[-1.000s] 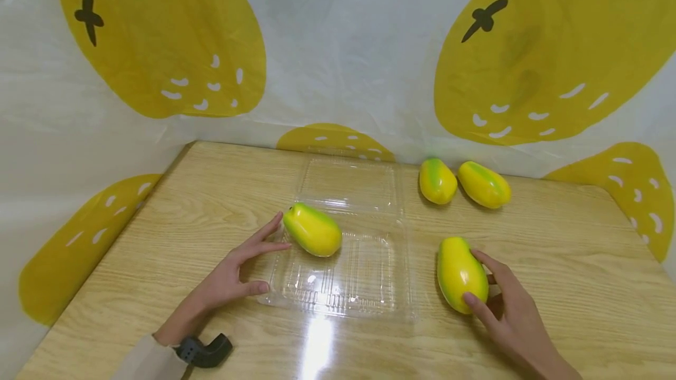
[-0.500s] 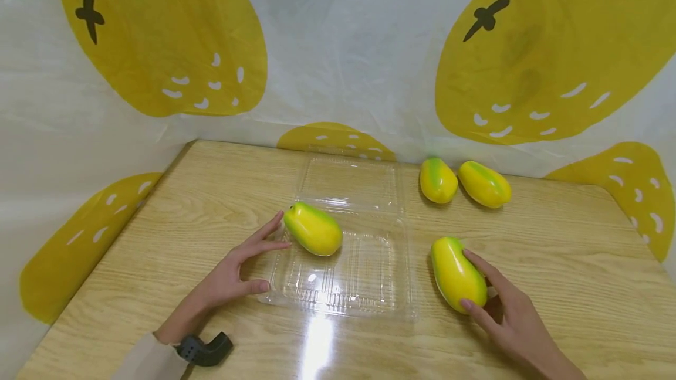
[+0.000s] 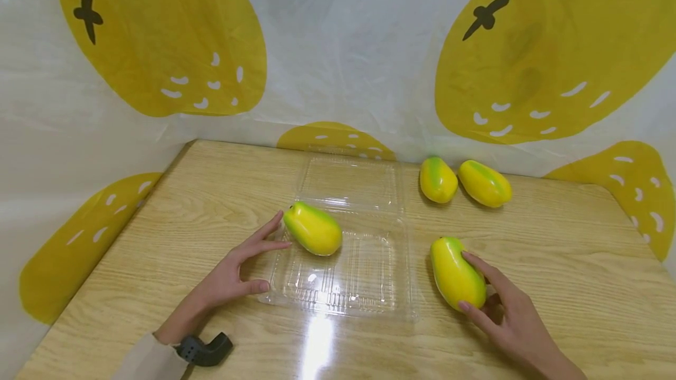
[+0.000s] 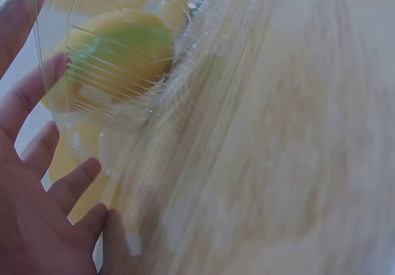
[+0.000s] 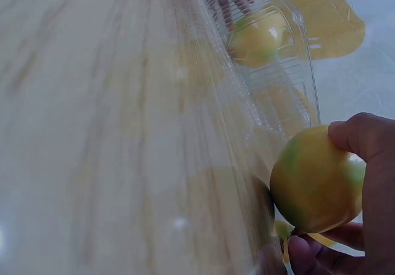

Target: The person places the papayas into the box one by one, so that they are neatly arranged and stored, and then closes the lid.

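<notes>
Gripping unlabelled mango (image 3: pixel 456 273) in right hand (image 3: pixel 507 315)

Staged tabletop setup, not a lived-in room. Small wood-grain table (image 3: pixel 554 263) boxed in on the back and both sides by a white plastic sheet (image 3: pixel 343 46) printed with big yellow fruit shapes, draped and creased like a temporary backdrop. No furniture, walls or appliances visible beyond it. On the table only props: glossy yellow-green toy fruits (image 3: pixel 465 183) and a clear plastic clamshell box (image 3: pixel 348 251). A wrist-worn camera mount (image 3: pixel 203 352) shows on one sleeve. Reads as a recording booth.
</notes>
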The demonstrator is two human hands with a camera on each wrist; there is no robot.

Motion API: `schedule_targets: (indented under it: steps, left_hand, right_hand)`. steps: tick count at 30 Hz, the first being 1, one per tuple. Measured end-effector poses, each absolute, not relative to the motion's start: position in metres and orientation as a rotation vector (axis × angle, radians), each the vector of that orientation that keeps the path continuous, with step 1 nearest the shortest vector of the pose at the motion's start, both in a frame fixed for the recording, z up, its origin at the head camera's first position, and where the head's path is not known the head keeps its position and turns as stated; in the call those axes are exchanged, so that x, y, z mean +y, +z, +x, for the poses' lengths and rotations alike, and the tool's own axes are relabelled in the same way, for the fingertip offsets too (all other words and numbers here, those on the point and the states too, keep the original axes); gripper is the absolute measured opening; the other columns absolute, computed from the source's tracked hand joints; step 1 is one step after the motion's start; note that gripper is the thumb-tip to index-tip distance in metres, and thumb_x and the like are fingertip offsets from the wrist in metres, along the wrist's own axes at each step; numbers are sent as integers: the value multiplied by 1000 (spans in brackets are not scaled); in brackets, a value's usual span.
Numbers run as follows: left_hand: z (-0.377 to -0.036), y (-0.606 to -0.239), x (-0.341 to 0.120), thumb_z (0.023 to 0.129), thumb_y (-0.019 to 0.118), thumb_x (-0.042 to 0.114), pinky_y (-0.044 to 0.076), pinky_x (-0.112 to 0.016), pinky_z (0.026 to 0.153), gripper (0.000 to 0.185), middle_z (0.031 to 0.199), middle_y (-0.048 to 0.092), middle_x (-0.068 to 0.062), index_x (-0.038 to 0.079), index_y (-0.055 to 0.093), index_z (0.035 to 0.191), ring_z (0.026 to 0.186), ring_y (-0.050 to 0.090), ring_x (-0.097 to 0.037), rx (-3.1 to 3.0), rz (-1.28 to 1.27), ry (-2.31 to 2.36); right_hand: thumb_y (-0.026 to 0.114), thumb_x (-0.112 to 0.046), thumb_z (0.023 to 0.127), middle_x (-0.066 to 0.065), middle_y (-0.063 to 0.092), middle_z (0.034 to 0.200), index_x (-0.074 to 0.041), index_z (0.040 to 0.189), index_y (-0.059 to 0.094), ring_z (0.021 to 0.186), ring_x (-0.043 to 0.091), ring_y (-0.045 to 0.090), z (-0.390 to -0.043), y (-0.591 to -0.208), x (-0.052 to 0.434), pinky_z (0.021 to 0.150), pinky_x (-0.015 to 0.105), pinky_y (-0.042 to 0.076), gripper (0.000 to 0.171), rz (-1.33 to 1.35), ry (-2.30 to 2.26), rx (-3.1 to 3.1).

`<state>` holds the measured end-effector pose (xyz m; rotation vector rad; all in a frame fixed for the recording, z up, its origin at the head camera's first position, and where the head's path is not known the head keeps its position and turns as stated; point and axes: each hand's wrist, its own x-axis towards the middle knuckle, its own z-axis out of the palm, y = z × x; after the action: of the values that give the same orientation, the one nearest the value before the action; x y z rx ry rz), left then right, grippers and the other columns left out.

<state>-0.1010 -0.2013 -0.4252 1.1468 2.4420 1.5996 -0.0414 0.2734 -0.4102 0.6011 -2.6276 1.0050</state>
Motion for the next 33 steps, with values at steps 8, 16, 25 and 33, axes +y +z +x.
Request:
schedule_targets:
  steps: [8,16,25,33]
  left_hand:
    - [-101,-426,-202,80,76,30,11,-71,102,64,159,11,-12,13,53,137,143,18,-32,2439,1150,1604]
    - [-101,-426,-201,80,76,30,10,-72,101,64,159,12,-13,13,53,137,143,17,-32,2438,1157,1610]
    - [-101,-424,-200,81,75,33,10,-72,101,64,159,11,-12,14,52,137,143,18,-32,2439,1152,1608]
    - [-101,-424,-200,80,76,30,9,-72,101,64,159,11,-12,14,52,137,142,19,-32,2422,1160,1623]
  right_hand:
    - [82,2,68,-3,51,135,-9,142,44,92,2,48,-43,-413,274,61,14,46,84,624,996,-2591]
    - [81,5,68,-6,49,135,-6,143,40,90,3,49,-42,-412,272,62,13,47,86,634,1018,-2573]
    - [78,10,69,-14,40,140,-1,145,33,101,-1,50,-43,-407,273,67,14,49,88,674,1016,-2567]
    - [76,11,71,-6,38,143,2,145,28,108,-2,46,-46,-404,275,72,12,46,89,713,1011,-2552]
